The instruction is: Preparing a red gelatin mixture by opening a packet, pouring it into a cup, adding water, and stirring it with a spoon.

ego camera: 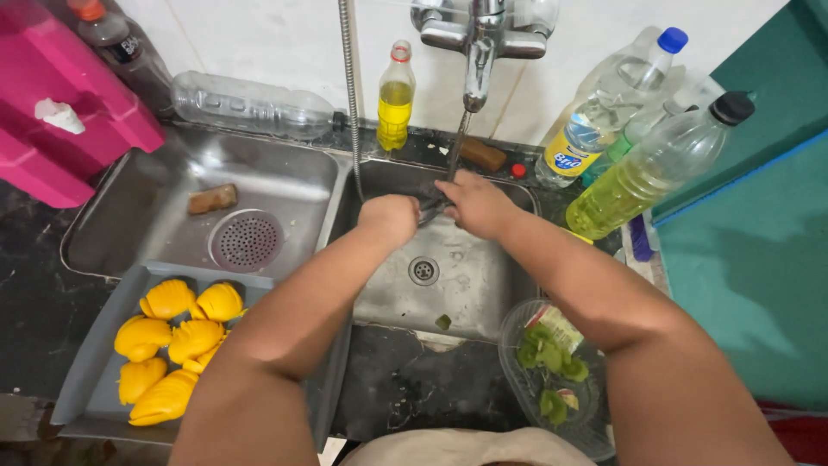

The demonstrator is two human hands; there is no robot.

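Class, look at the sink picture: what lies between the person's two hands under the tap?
In the head view, a dark cloth lies between the left hand and the right hand; both grip it under the tap, above the sink.

yellow fruit pieces (pixel 168 345) — grey tray (pixel 95 362), pink container (pixel 60 103)

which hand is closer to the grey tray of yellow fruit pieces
Left. The left hand is over the steel sink basin, up and right of the grey tray of yellow fruit pieces; the right hand is farther right, under the tap.
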